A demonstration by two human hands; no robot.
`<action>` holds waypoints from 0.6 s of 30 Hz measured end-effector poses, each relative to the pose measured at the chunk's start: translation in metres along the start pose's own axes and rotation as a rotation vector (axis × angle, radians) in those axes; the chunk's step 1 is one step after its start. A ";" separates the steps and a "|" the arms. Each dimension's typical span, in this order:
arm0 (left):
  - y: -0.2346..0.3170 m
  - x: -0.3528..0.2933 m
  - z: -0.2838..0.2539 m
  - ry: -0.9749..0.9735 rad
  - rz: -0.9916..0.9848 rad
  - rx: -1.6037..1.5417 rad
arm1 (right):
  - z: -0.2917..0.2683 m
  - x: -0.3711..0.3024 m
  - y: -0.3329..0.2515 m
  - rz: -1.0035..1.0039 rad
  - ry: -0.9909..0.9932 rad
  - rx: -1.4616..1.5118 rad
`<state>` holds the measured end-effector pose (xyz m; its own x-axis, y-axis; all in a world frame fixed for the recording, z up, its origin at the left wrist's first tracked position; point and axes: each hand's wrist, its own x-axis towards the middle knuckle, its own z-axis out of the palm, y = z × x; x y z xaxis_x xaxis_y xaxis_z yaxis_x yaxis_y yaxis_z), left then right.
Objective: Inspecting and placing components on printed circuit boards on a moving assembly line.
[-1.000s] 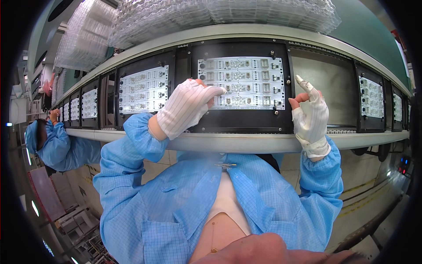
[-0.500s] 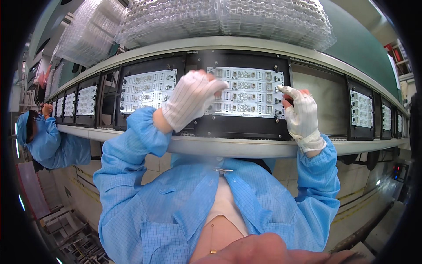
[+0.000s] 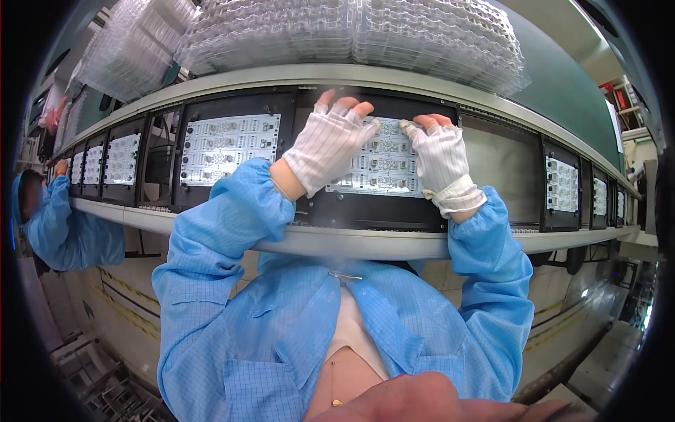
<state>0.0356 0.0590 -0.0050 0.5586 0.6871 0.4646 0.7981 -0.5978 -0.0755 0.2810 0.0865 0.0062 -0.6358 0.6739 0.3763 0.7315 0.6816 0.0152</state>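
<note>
The circuit-board panel point(image 3: 384, 166) lies under the left hand point(image 3: 325, 144), fingers parted, and right hand point(image 3: 441, 156), fingers bent, grip unclear; it is white, rowed with components.

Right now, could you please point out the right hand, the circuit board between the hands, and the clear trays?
Right hand point(image 3: 440, 153), head view: its gloved back.
Circuit board point(image 3: 384, 164), head view: its uncovered middle.
Clear trays point(image 3: 437, 50), head view: the right stack's near side.

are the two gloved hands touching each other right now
Apart: the head view shows the white circuit board in the open gap between the left hand and right hand.
</note>
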 end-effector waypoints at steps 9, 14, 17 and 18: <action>0.017 -0.021 -0.003 0.010 0.012 -0.025 | -0.005 -0.004 -0.001 0.026 0.085 0.099; 0.021 -0.026 0.007 -0.005 0.025 0.018 | -0.005 -0.019 -0.009 -0.033 0.093 0.067; 0.021 -0.021 0.003 -0.007 0.021 0.030 | -0.001 -0.024 -0.014 -0.075 0.028 -0.050; 0.018 -0.019 0.002 0.019 0.007 0.016 | 0.000 -0.025 -0.016 -0.074 0.024 -0.050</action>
<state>0.0400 0.0360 -0.0171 0.5598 0.6750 0.4806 0.7979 -0.5957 -0.0927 0.2848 0.0587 -0.0035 -0.6827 0.6150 0.3946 0.6948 0.7135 0.0900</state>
